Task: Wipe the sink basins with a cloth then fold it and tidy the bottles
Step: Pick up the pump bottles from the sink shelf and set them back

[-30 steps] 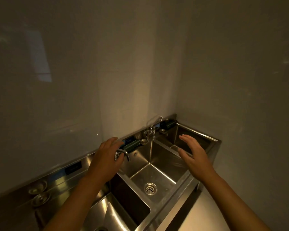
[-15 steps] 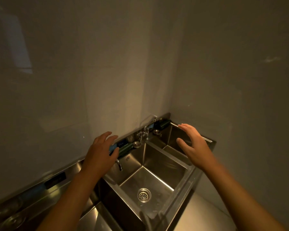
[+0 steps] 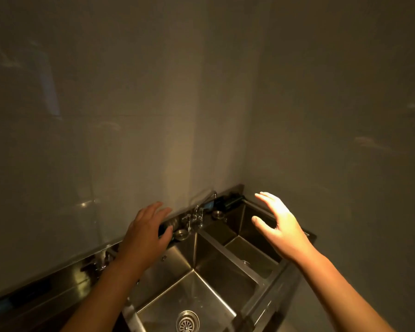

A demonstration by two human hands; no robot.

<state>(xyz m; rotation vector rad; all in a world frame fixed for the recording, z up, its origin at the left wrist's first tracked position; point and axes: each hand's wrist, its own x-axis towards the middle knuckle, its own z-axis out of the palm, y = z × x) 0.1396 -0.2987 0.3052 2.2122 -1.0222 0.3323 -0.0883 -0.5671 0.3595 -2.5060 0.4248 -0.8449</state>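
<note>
A stainless steel sink unit fills a dim corner. Its middle basin (image 3: pixel 216 271) has a round drain (image 3: pixel 187 321) at the bottom. A smaller right basin (image 3: pixel 249 252) lies against the right wall. My left hand (image 3: pixel 145 232) hovers open over the back ledge, above a dark object (image 3: pixel 164 230) on that ledge. My right hand (image 3: pixel 282 225) is open, fingers spread, above the right basin. Neither hand holds anything. I see no cloth and no bottles.
A faucet (image 3: pixel 197 213) with taps rises between the two basins. Round metal strainers (image 3: pixel 180 234) sit on the back ledge, and another dark object (image 3: pixel 230 201) lies in the far corner. Glossy walls (image 3: pixel 130 116) close in behind and to the right.
The view has swung right and closer to the corner, so the left basin has left the frame. Both hands have moved forward and stayed open.
</note>
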